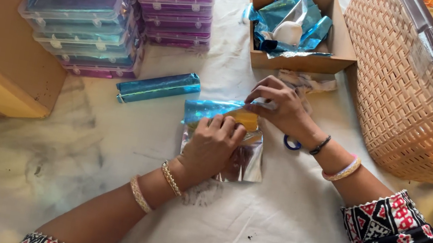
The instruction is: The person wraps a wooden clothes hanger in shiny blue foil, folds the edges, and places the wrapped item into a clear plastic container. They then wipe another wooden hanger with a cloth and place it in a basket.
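Note:
A yellow block (244,120) lies on a sheet of shiny blue and silver foil (247,165) spread on the white cloth. My left hand (212,144) presses down on the block and foil. My right hand (282,104) pinches the foil's blue edge (208,108) and folds it over the block. A finished blue foil-wrapped bar (158,87) lies to the left of the hands.
Stacks of clear plastic cases (83,21) with blue and purple contents stand at the back left. A cardboard box (340,57) holds crumpled blue foil. A woven basket (412,91) of wooden pieces stands at the right. Blue scissor handles (291,144) peek out under my right wrist.

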